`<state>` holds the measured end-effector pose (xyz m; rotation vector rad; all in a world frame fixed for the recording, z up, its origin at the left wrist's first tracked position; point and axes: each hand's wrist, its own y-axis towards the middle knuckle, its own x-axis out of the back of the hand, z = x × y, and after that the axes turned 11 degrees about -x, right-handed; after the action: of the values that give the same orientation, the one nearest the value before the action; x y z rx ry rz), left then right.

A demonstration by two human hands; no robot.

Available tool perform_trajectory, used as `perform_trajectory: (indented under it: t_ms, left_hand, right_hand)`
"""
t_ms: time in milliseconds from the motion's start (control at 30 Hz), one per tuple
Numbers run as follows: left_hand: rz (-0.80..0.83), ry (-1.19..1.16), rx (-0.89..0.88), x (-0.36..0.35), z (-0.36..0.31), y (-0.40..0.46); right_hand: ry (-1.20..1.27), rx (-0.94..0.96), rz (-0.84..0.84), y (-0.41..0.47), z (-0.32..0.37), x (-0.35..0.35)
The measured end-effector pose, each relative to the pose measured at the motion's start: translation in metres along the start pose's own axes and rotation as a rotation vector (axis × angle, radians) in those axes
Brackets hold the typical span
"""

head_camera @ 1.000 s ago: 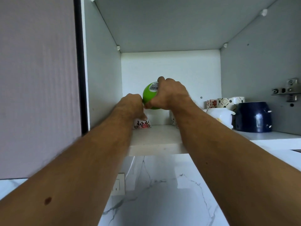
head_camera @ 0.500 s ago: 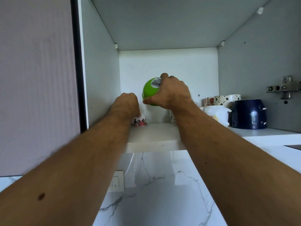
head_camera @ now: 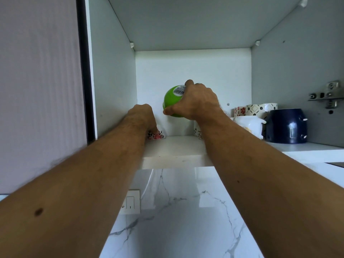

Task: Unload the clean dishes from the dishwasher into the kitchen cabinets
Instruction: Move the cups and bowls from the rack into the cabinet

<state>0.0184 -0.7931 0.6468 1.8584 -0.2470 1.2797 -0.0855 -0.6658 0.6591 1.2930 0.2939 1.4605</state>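
Note:
Both my arms reach into an open upper cabinet. My right hand grips a green bowl tilted on its side above the shelf, its base with a barcode sticker facing me. My left hand is lower and to the left, closed over a small white floral bowl that rests on the shelf near the cabinet's left wall. Most of that bowl is hidden behind my fingers.
On the right of the shelf stand a dark blue pot, a white lidded dish and patterned cups. Another floral cup shows behind my right wrist. A door hinge sticks out from the right wall. A wall socket sits below.
My left hand has dropped from the green bowl down onto the small floral bowl. My right hand keeps the green bowl at about the same spot above the shelf.

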Motion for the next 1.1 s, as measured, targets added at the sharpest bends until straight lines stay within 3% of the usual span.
perform_trajectory:
  t_ms: [133,400,533,667,733,867,1100]
  left_hand:
    - [-0.033,0.023,-0.004,-0.001,0.001,0.003]
    - [-0.42,-0.22,-0.018,0.016,-0.006,-0.017]
    - [-0.414,-0.184,-0.026,0.023,-0.005,-0.056]
    - [-0.605,-0.509,-0.013,0.023,-0.004,-0.09]
    - [-0.66,-0.71,-0.046,0.027,-0.007,-0.101]
    - [-0.573,-0.844,-0.013,0.03,-0.008,-0.105]
    - [-0.416,-0.774,0.109,0.025,-0.009,-0.103]
  right_hand:
    - [0.011,0.006,0.002,0.0,0.0,-0.001]
    - [0.204,0.02,-0.052,-0.007,0.01,0.003]
    - [0.374,0.001,-0.017,-0.021,0.02,0.017]
    - [0.454,-0.01,0.081,-0.037,0.024,0.02]
    - [0.361,-0.083,0.25,-0.047,0.023,0.02]
    - [0.167,-0.134,0.553,-0.063,0.02,0.017]
    - [0.084,-0.083,0.644,-0.067,0.027,0.005]
